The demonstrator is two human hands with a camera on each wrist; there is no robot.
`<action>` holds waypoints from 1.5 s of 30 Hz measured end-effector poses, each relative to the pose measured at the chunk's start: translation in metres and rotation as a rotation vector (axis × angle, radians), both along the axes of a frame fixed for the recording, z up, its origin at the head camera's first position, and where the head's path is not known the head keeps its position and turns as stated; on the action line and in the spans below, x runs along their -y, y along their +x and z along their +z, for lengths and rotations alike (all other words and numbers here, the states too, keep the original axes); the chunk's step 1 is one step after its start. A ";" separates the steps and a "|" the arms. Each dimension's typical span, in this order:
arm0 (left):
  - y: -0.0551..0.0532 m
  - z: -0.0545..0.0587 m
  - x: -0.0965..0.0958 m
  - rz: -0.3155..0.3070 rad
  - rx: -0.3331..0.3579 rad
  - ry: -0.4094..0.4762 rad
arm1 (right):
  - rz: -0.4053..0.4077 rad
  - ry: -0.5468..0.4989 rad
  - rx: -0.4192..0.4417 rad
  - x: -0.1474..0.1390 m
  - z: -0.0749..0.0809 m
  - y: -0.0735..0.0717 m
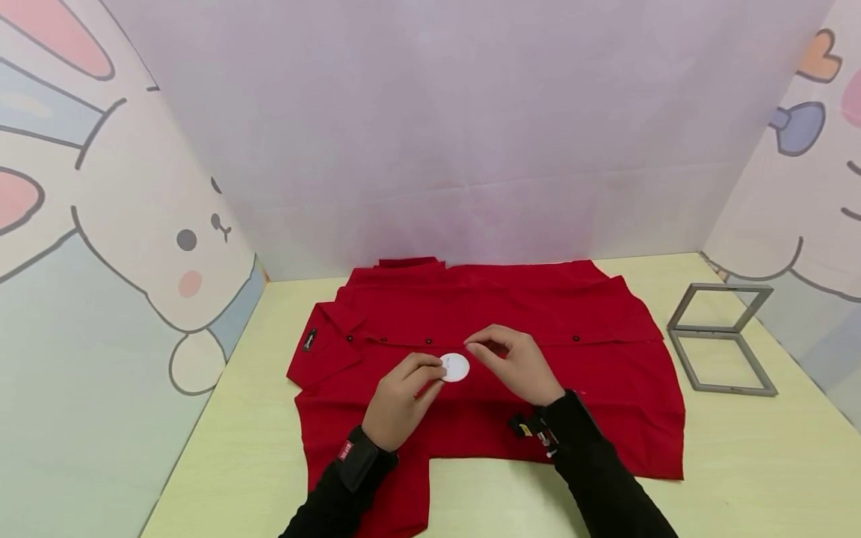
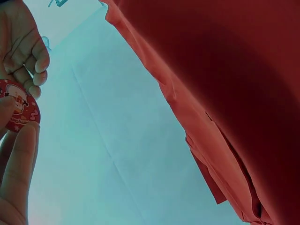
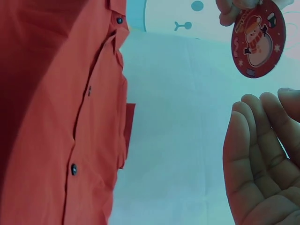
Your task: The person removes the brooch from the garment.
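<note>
My left hand (image 1: 402,400) pinches a thin round disc (image 1: 457,367) by its edge, between thumb and fingers, above the red shirt. The disc's white side faces up in the head view. In the right wrist view its other face shows a red snowman print (image 3: 258,40). To the right of the disc, apart from it, hovers my right hand (image 1: 521,366), fingers loosely bent and holding nothing visible. Beneath both hands the red button-up shirt (image 1: 484,418) lies spread on the table, its collar to the left and its row of dark buttons running sideways.
A grey hinged double frame (image 1: 733,390) stands half folded on the table's right side. Cartoon-printed panels rise on the left (image 1: 155,246) and right, and a pale cloth wall (image 1: 471,149) closes the back. A pale wood tabletop (image 1: 235,441) surrounds the shirt.
</note>
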State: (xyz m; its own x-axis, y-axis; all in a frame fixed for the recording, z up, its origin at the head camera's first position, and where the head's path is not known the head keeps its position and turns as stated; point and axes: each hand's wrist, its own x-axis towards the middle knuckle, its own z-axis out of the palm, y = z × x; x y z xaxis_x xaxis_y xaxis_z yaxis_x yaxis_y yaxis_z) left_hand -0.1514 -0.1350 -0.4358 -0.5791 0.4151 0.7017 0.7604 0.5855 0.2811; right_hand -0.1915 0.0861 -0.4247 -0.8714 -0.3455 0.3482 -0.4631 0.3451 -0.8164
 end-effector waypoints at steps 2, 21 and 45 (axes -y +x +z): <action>0.000 0.000 0.000 -0.001 -0.008 -0.007 | -0.007 0.004 -0.028 -0.001 0.001 0.001; 0.001 0.003 0.001 0.002 -0.055 -0.018 | 0.074 0.077 -0.197 0.002 0.012 0.011; 0.002 0.006 0.002 -0.004 -0.056 -0.034 | 0.139 0.179 -0.281 0.006 0.010 0.014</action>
